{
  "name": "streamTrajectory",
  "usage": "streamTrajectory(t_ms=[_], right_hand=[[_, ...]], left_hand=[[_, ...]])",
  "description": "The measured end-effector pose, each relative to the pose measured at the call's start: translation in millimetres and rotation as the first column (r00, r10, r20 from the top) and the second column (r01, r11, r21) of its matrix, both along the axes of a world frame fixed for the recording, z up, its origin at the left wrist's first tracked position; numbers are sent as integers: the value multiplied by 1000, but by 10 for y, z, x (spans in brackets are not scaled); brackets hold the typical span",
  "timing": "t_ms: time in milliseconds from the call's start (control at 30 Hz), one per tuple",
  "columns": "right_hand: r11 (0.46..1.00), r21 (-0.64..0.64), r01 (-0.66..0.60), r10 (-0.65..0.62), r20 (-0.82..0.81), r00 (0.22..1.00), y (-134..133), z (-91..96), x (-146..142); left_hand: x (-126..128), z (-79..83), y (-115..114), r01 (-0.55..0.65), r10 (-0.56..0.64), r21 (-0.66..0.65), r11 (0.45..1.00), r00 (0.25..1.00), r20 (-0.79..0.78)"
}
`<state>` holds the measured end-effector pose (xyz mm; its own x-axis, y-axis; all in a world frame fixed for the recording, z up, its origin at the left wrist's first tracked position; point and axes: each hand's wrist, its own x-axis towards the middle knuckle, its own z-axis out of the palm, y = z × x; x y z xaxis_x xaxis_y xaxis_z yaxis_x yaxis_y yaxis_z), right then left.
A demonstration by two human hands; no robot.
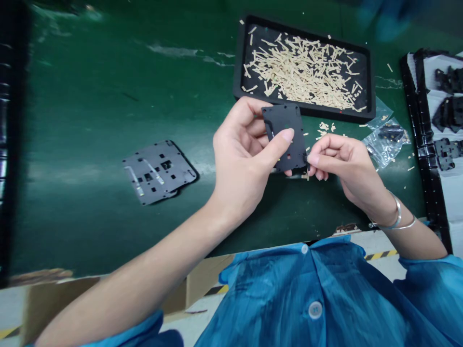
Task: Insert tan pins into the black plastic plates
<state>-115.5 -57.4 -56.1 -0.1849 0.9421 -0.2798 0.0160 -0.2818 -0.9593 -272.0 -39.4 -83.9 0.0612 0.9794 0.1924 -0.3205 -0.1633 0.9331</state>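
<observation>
A flat black plastic plate [284, 123] with small holes is held up in my left hand [246, 144], thumb across its face and fingers behind. At the plate's lower right corner, my right hand [340, 156] is closed in a pinch. A small dark bit shows at those fingertips; I cannot make out whether it is a separate piece or part of the plate. To the left, several similar black plates [155, 168] lie stacked on the green table, with square cutouts and shiny strips on the top one.
A black tray [307, 110] full of small pale strips lies behind my hands. Loose strips [323, 127] are scattered in front of it. On the right are a clear plastic bag [388, 137] with dark bits inside and a black-edged crate [423, 144] holding black parts.
</observation>
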Motion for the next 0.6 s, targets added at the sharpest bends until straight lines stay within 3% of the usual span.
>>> streamTrajectory(t_ms=[600], right_hand=[[1000, 5, 13, -12, -11, 1000, -6, -4, 9]], left_hand=[[0, -24, -3, -6, 6, 13, 1000, 1000, 5]])
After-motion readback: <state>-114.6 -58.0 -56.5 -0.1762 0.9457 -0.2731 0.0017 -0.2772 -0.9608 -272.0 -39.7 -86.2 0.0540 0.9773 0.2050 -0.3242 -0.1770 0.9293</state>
